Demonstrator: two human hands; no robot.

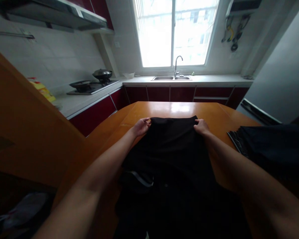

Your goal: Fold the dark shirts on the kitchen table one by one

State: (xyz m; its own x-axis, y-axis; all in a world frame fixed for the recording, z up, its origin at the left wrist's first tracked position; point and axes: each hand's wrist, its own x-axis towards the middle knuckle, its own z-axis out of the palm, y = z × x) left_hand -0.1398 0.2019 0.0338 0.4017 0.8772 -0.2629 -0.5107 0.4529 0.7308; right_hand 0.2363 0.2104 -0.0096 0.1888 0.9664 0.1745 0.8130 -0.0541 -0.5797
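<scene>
A black garment [174,142] lies stretched over the wooden table, its straight far edge pulled taut between my two hands; I cannot tell its exact kind. My left hand [142,126] pinches the far left corner. At the far right corner, my right hand [201,126] has thumb and fingers closed on the cloth. A short whitish strip shows on the left part of the garment, and its near part merges into dark shadow.
Beneath the cloth is the orange-brown wooden table [132,114]. Folded dark clothes [271,142] lie at its right side. Beyond stand a counter with a sink [163,78], a stove with pans [102,74], and a grey refrigerator [279,73] at right. A wooden door [27,116] is at left.
</scene>
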